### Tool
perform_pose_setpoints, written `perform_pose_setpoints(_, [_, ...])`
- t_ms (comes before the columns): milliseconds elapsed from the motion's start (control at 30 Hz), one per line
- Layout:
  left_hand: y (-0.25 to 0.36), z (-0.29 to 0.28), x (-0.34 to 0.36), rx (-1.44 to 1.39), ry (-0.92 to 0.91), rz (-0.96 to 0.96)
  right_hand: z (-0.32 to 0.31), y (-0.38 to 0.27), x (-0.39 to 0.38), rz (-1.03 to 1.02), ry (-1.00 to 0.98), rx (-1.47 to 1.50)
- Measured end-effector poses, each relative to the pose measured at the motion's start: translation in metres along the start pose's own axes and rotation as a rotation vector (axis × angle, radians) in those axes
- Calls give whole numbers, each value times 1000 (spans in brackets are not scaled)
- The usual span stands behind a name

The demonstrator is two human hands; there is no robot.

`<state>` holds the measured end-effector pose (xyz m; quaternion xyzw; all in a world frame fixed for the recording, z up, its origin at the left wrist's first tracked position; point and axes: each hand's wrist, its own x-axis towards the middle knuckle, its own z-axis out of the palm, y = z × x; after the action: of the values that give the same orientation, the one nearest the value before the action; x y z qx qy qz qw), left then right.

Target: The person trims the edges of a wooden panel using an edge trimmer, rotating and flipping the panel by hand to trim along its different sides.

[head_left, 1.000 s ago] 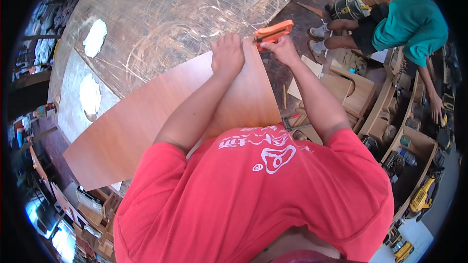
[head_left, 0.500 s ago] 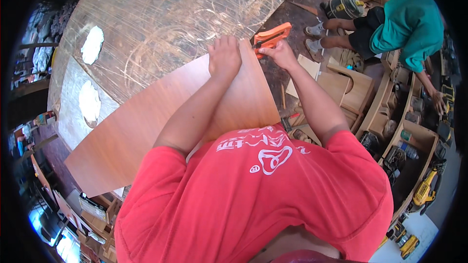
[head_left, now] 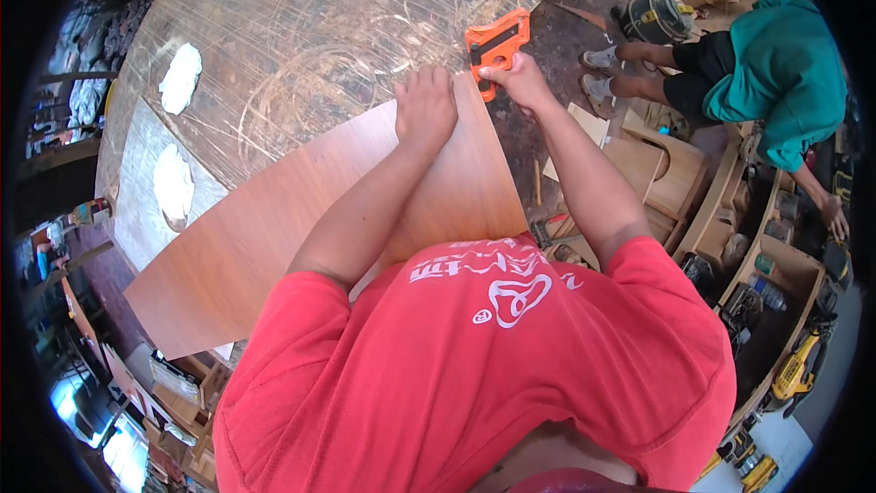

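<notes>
A curved-edged wood panel (head_left: 265, 228) with reddish-brown grain lies across the table's near side, reaching to my red shirt. My left hand (head_left: 426, 110) rests palm down on its narrow far end, fingers stretched to the far edge and holding nothing. In my right hand (head_left: 518, 84) is an orange hand tool (head_left: 498, 44) with black parts and a round hole, shaped like an edge trimmer. Its lower end is at the panel's far right corner, while the rest sticks out over the table's edge. Whether its blade touches the wood is hidden.
The scratched worktable (head_left: 310, 27) carries two white crumpled lumps (head_left: 181, 78). At the right a person in a green top (head_left: 785, 82) bends over wooden boxes (head_left: 776, 301). A dark canister machine (head_left: 655, 16), wood pieces (head_left: 639, 160) and a yellow power tool (head_left: 797, 367) are on that side too.
My right hand has moved the orange tool a little up and left and turned it more upright with its flat face showing. My left hand stays on the panel.
</notes>
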<state>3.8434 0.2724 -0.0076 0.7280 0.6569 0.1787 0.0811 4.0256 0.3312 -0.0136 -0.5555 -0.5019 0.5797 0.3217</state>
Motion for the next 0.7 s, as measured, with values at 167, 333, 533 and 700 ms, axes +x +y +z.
perform_pose_setpoints(167, [1,-3,0,2,-27,-8,0,2,0,26,32,11])
perform_pose_setpoints(333, [5,-3,-4,-41,1,10,-8,4,10,-73,-45,5])
perform_pose_setpoints(533, [7,-2,-12,-73,23,43,-10,24,-4,-61,-2,81])
perform_pose_setpoints(700, [8,4,-12,-58,-1,39,-18,48,-44,-23,-41,156])
